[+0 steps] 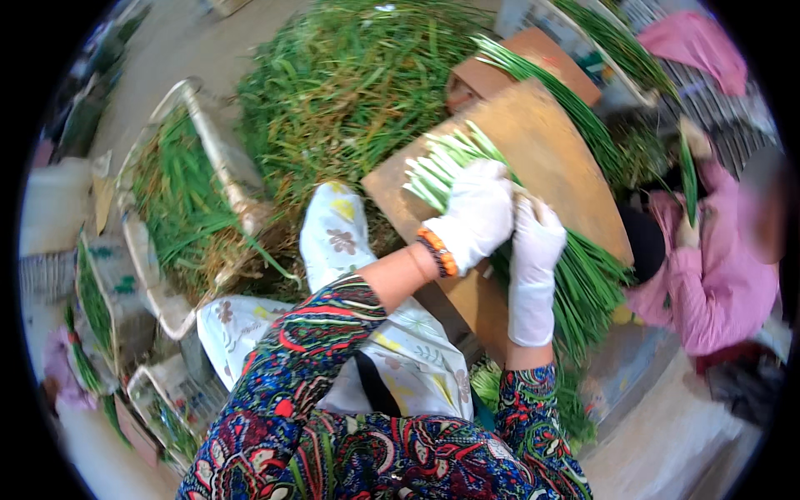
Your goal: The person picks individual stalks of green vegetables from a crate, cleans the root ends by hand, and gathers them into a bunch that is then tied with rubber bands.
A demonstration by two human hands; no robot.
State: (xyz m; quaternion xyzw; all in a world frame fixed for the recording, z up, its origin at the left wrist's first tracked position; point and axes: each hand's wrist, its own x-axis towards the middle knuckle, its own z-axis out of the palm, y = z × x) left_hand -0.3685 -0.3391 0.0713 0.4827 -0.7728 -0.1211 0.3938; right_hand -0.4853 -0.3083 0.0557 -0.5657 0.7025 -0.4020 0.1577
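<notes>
A thick bunch of garlic chives [587, 287] lies across a wooden board [567, 158] in front of me. Its white stem ends point to the upper left, and the green leaves hang over the board's lower right edge. My left hand [479, 212], in a white glove, is closed over the bunch just below the pale stems. Close beside it, my right hand [536, 258], also gloved in white, has its fingers curled at the bunch's middle. Whether a tie lies under the fingers is hidden.
A big heap of loose green leaves [350, 92] lies beyond my knees. At left stands a white-rimmed crate [137, 250] of trimmings. Another long bunch [558, 104] rests past the board on a brown block [475, 87]. At right a person in pink [717, 275] handles leaves.
</notes>
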